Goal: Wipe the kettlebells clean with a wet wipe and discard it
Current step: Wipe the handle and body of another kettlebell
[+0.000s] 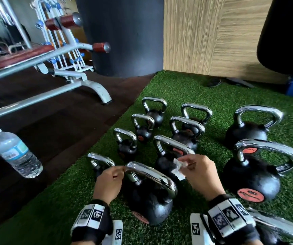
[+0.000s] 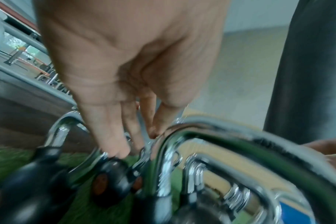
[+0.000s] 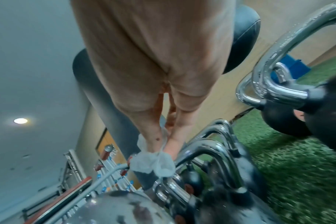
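While the right hand (image 1: 197, 171) pinches a crumpled white wet wipe (image 1: 177, 167) between thumb and fingertips, the wipe hangs just above the body of a mid-row kettlebell (image 1: 166, 156), close under its chrome handle. At nine o'clock from that hand, the left hand (image 1: 109, 181) rests its fingertips (image 2: 153, 130) on the near end of the chrome handle of the nearest kettlebell (image 1: 148, 197); the fingers are fairly straight and touch rather than wrap, holding nothing. That kettlebell stands upright on the green turf (image 1: 204, 89) between the two wrists. More black kettlebells stand in rows toward twelve o'clock, and two larger kettlebells (image 1: 253, 174) sit at three o'clock. At nine o'clock, off the turf on the dark floor, stands a water bottle (image 1: 15, 152), with a weight bench (image 1: 53, 68) toward eleven o'clock.
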